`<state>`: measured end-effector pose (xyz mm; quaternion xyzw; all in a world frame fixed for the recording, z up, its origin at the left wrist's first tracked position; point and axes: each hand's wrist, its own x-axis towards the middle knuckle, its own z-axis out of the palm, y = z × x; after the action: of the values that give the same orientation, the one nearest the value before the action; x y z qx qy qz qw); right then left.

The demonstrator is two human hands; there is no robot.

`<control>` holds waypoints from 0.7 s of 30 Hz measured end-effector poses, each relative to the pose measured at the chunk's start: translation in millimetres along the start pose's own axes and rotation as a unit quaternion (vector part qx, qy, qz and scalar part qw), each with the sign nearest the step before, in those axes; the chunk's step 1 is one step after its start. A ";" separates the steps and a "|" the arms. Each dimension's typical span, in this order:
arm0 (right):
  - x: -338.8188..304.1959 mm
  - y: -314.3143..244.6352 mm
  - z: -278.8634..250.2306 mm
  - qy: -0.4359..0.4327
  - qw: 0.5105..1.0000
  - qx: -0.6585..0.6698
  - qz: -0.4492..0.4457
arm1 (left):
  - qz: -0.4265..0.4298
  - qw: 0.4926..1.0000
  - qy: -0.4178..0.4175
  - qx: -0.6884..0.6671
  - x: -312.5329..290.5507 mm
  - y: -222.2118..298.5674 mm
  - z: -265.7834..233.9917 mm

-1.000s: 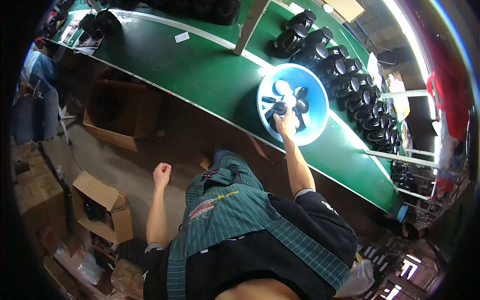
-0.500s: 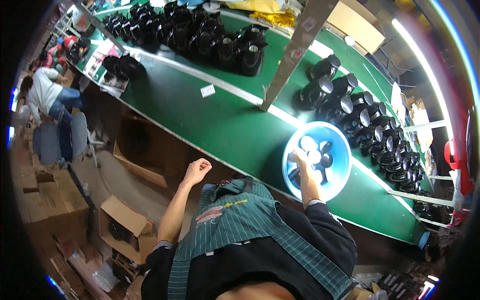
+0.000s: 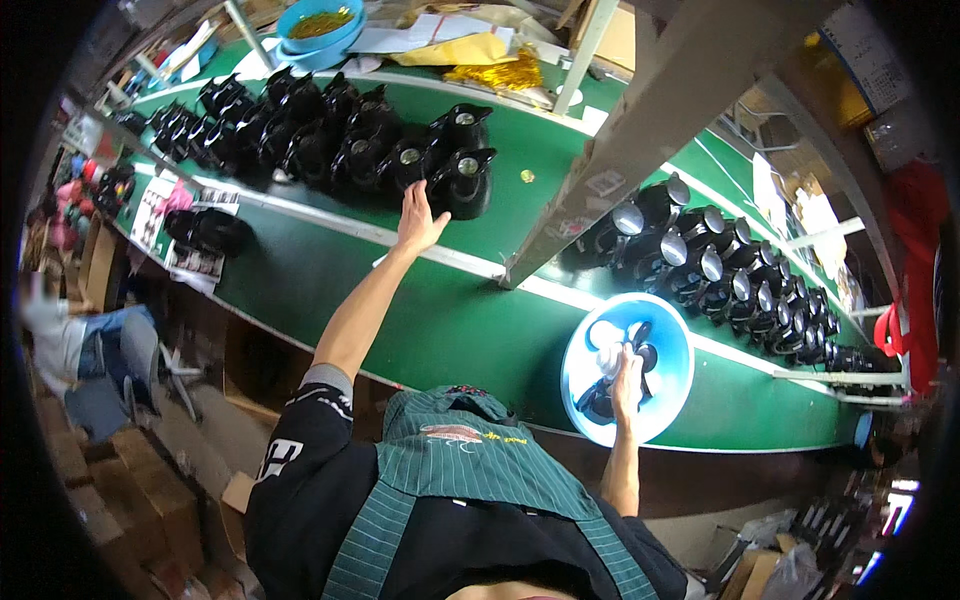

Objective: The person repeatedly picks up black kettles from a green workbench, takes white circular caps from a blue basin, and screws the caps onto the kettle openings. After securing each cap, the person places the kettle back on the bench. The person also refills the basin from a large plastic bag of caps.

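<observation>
My left hand stretches over the green bench with fingers apart. Its fingertips are at the near edge of a group of glossy black jug-like bodies with spouts and round fittings on top; whether they touch one I cannot tell. My right hand is inside a light blue basin, fingers closed together among several round discs or lids, some pale and shiny, some black, such as a black disc. What those fingers hold, if anything, is hidden.
More black bodies with shiny round tops stand in rows at the right. A grey metal post rises between the groups. Gold tinsel and blue bowls lie at the back. A person and a chair are at far left.
My left hand has moved from near my body forward over the bench to the black bodies, its fingers spreading. My right hand remains in the basin. The whole view has shifted.
</observation>
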<state>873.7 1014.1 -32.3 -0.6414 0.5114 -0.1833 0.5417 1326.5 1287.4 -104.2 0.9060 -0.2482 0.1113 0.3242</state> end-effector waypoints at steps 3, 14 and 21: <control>-14.9 46.3 1.2 -0.047 0.988 -0.144 -0.031 | -0.062 0.994 -0.078 -0.035 52.4 5.1 26.6; -90.4 -114.6 179.6 -0.229 0.957 0.034 -0.178 | 0.034 0.950 -0.266 -0.158 -41.4 57.0 -115.6; -95.5 -139.2 223.1 -0.283 0.837 -0.212 -0.417 | 0.123 0.945 -0.297 -0.053 -101.0 67.9 -183.9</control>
<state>1074.4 1193.5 43.8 -0.9171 0.0467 -0.0891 0.3858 1197.5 1398.5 35.9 0.8420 -0.4484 -0.1371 0.2666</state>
